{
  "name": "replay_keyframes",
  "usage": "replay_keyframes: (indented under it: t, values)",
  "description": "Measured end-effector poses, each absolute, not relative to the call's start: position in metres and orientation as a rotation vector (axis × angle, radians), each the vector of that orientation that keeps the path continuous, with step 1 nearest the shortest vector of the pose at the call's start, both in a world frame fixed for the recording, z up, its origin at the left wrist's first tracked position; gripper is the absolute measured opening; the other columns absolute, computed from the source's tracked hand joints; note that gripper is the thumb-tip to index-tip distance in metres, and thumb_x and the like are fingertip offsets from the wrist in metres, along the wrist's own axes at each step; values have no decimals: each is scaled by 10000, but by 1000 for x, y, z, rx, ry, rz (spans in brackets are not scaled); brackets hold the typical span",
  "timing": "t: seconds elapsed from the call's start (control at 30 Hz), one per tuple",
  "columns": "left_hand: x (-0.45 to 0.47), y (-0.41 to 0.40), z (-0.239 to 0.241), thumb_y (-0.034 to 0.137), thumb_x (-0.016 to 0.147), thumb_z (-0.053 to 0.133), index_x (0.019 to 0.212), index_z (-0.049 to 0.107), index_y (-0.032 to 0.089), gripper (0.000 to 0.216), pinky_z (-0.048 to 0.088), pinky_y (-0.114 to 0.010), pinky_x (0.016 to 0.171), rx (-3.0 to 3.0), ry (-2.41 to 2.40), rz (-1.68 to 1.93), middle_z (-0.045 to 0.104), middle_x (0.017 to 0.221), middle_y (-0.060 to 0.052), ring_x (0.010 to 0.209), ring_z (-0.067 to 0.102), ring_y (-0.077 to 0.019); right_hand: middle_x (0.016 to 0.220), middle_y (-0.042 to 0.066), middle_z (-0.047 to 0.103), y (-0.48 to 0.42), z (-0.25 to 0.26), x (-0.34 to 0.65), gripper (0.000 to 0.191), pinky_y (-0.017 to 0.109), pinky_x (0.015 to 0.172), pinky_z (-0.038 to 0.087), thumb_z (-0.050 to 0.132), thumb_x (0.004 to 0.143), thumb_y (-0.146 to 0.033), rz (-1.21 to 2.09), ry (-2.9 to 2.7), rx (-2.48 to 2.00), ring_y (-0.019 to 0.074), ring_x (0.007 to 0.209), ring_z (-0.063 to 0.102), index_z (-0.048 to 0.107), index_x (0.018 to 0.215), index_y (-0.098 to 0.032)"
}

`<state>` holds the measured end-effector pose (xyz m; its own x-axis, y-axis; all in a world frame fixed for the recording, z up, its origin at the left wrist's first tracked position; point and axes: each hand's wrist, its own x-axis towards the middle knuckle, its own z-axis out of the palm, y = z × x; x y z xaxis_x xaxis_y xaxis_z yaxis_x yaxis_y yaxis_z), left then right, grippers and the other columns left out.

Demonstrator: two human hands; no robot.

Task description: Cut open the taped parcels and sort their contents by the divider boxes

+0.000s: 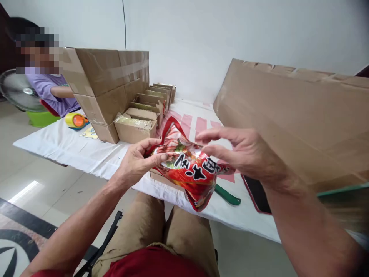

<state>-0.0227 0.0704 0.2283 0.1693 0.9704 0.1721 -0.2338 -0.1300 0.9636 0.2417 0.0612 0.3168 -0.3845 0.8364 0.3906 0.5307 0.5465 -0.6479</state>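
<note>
A shiny red food packet (pixel 193 165) with a food picture and large black-and-white characters is held tilted above the table's front edge. My left hand (pixel 144 157) is closed on its left end, thumb on the printed face. My right hand (pixel 239 152) hovers at the packet's right end, with thumb and forefinger apart; its other fingers are partly hidden. Whether the right thumb touches the packet, I cannot tell. Below the packet, part of a cardboard box (pixel 165 181) shows. A green handle (pixel 227 195) sticks out from behind the packet's lower right corner.
Stacked cartons (pixel 100 73) stand at the left, beside a row of small open boxes (pixel 135 129). A large cardboard panel (pixel 288 115) rises at the right, near a dark phone-like device (pixel 256 194). Tape rolls (pixel 76 120) lie at the far left, near another person (pixel 54 90) in purple.
</note>
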Motion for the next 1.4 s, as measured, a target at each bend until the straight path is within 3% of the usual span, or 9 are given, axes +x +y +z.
replay_keyframes:
  t: [0.07, 0.17, 0.27, 0.57, 0.87, 1.0, 1.13, 1.27, 1.4]
  values:
    - [-24, 70, 226, 414, 612, 971, 993, 728, 168, 515, 608, -293, 695, 1107, 817, 1424, 778, 906, -32, 742, 718, -171, 1171, 66, 769, 59, 312, 259, 483, 376, 935, 578, 780, 811, -610, 596, -1865, -1099, 253, 1083, 710, 766, 1137, -254]
    - [-21, 73, 225, 387, 607, 975, 988, 733, 170, 501, 615, -283, 702, 1034, 769, 1570, 780, 912, -17, 743, 717, -154, 1238, 103, 751, 58, 296, 272, 678, 421, 921, 606, 836, 723, -664, 817, -1745, -1105, 289, 1139, 703, 705, 1246, -252]
    - [-8, 79, 239, 387, 628, 965, 993, 734, 165, 486, 620, -275, 741, 1062, 686, 1635, 773, 914, -16, 765, 720, -144, 1156, 83, 781, 58, 289, 261, 573, 432, 898, 629, 899, 704, -533, 973, -1654, -1068, 285, 1079, 735, 718, 1159, -234]
    - [-39, 89, 321, 150, 764, 826, 1036, 707, 164, 297, 605, -403, 921, 1432, 555, 1732, 716, 1002, -5, 1158, 707, -300, 953, -18, 809, 70, 352, 214, 259, 433, 946, 631, 916, 640, -221, 654, -1550, -780, 234, 968, 757, 778, 852, -277]
    - [-179, 107, 220, 223, 630, 840, 897, 711, 162, 302, 632, -329, 711, 1254, 983, 1727, 748, 806, -7, 708, 713, -173, 875, 19, 769, 158, 309, 84, 292, 383, 812, 632, 865, 700, -237, 1031, -2034, -814, 213, 844, 725, 748, 962, -188]
    - [-209, 128, 171, 274, 578, 818, 832, 674, 150, 317, 608, -326, 698, 1115, 1166, 1649, 725, 755, -4, 645, 672, -149, 870, 10, 749, 209, 268, 40, 265, 259, 693, 549, 779, 746, -220, 698, -2353, -1223, 170, 814, 686, 720, 993, -146]
    - [-212, 162, 131, 290, 554, 774, 774, 654, 154, 286, 577, -312, 682, 1093, 1251, 1565, 694, 710, 3, 644, 637, -145, 740, -16, 703, 234, 242, 25, 106, 225, 590, 440, 744, 736, -213, 517, -2608, -1475, 160, 761, 660, 749, 823, -153]
    - [-202, 205, 98, 259, 592, 721, 813, 668, 157, 249, 562, -314, 693, 1120, 1323, 1501, 703, 730, -3, 692, 640, -169, 874, 65, 757, 248, 228, 19, 79, 276, 690, 479, 716, 797, -177, 228, -2717, -1718, 240, 913, 706, 773, 848, -156]
    - [-195, 241, 70, 199, 653, 675, 903, 682, 154, 254, 554, -324, 772, 1164, 1471, 1454, 729, 805, -30, 770, 659, -189, 1137, 164, 737, 256, 216, 8, 209, 373, 876, 545, 698, 910, -196, -61, -2790, -1865, 285, 1085, 696, 736, 1101, -119]
